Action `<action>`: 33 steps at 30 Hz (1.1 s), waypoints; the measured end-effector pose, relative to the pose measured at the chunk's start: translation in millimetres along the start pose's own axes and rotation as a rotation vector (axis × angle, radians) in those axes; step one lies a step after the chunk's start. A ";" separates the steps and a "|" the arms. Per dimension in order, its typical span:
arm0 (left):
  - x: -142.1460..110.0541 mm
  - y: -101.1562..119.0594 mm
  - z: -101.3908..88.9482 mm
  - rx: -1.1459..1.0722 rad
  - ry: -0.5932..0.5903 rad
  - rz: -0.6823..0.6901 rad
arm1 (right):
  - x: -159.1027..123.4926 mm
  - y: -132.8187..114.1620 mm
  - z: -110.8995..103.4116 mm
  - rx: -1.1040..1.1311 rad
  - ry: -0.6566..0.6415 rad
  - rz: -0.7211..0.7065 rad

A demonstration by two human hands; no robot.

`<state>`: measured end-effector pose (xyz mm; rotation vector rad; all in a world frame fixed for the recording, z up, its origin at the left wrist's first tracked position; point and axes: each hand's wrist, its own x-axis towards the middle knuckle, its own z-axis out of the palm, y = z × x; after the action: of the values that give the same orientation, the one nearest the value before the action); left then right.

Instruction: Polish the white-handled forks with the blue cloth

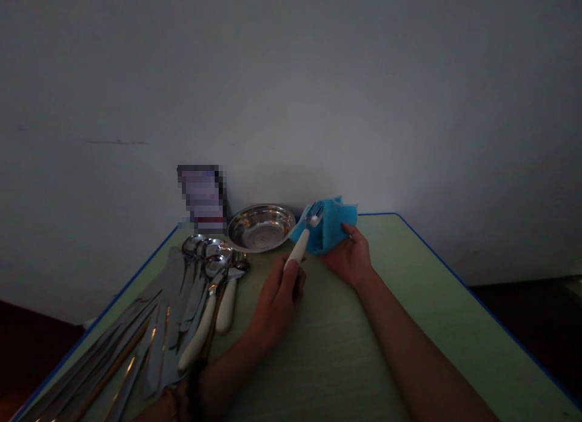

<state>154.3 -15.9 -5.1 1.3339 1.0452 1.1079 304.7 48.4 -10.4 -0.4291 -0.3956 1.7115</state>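
Observation:
My left hand (282, 288) is closed round the white handle of a fork (298, 247), its metal tines pointing up and away from me. A blue cloth (334, 225) lies folded in my right hand (352, 255), with my thumb on its right side and the other fingers mostly hidden under it. The fork's head is against or just in front of the cloth; I cannot tell whether they touch. Just beyond my left hand stands a shiny metal bowl (261, 228).
Several spoons (216, 264), some with white handles, lie heaped left of my left hand. Several long metal utensils (122, 343) spread toward the near left edge. A blurred-out upright device (202, 197) leans at the wall (291, 94). The green table (327, 355) has a blue rim.

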 end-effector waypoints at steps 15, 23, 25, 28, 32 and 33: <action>0.2 3.7 1.3 0.178 0.044 -0.035 | 1.1 5.1 -5.8 -0.143 -0.047 0.030; 0.9 3.9 -0.1 0.035 0.085 0.000 | -6.3 7.5 -4.3 -0.259 -0.236 0.209; 0.8 3.9 0.1 0.043 0.066 -0.016 | -6.0 7.4 -3.5 -0.241 -0.210 0.151; 0.5 3.2 0.7 0.111 -0.006 -0.055 | -4.9 4.8 -0.5 -0.155 -0.128 0.114; -0.2 1.7 -0.1 0.251 -0.114 -0.046 | -0.3 2.4 2.0 -0.084 -0.040 0.105; -0.4 1.4 -0.6 0.278 -0.134 -0.036 | 1.7 2.4 1.5 -0.076 -0.018 0.088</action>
<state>153.7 -16.2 -3.8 1.5799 1.1480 0.8551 301.6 49.7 -10.4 -0.4932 -0.4619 1.7910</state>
